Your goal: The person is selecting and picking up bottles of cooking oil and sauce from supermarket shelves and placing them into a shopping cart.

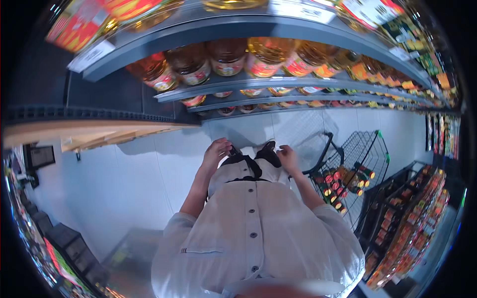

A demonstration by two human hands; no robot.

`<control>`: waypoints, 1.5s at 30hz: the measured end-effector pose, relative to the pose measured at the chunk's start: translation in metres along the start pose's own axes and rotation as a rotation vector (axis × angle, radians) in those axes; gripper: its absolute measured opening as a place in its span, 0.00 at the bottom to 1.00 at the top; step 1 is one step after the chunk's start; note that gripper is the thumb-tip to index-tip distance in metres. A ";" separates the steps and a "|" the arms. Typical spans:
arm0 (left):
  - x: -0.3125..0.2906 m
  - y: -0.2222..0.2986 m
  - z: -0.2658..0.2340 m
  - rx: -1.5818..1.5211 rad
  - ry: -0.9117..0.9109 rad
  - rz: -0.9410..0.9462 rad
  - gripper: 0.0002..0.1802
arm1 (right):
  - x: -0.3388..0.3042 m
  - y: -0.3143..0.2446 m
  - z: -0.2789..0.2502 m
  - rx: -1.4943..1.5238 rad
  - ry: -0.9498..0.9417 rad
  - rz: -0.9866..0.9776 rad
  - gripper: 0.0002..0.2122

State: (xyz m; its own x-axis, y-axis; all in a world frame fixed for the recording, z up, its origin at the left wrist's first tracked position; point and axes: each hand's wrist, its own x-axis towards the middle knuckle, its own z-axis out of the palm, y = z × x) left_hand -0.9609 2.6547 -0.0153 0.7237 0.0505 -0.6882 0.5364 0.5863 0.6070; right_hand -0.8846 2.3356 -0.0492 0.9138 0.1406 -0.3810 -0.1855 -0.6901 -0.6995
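Observation:
My left hand (217, 152) hangs in front of my left thigh, its fingers loosely bent and apart, with nothing seen in it. On the other side my right hand (287, 158) hangs by my right thigh, fingers relaxed and partly hidden, also showing nothing held. A wire shopping cart (365, 144) with green corner pieces stands to my right. Its dark handle (325, 151) is nearest to my right hand, with a gap between them. Inside the cart lie several jars or bottles (334, 183) with red and yellow ends.
Ahead is a grey shelf unit (238, 30) with several tiers of bottles (268, 57) of golden and amber liquid. A wooden shelf or counter (99, 131) juts in at the left. Crowded racks of packaged goods (412, 223) stand beyond the cart. Pale floor (144, 164) lies around my feet.

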 end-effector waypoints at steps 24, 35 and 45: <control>0.109 -0.128 0.336 0.684 -0.359 -0.327 0.20 | -0.119 0.378 -0.262 0.695 1.355 0.684 0.21; 0.102 -0.162 0.412 1.028 -0.200 -0.363 0.20 | -0.082 0.539 -0.302 0.627 1.079 0.713 0.49; 0.111 -0.197 0.434 1.033 -0.210 -0.345 0.17 | -0.050 0.537 -0.306 0.126 0.977 0.460 0.39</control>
State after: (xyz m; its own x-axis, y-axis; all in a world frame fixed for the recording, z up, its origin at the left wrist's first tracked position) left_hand -0.7977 2.1939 -0.0392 0.4728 -0.1814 -0.8623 0.7565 -0.4183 0.5028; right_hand -0.9195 1.7405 -0.2204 0.6298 -0.7766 -0.0153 -0.5680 -0.4470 -0.6911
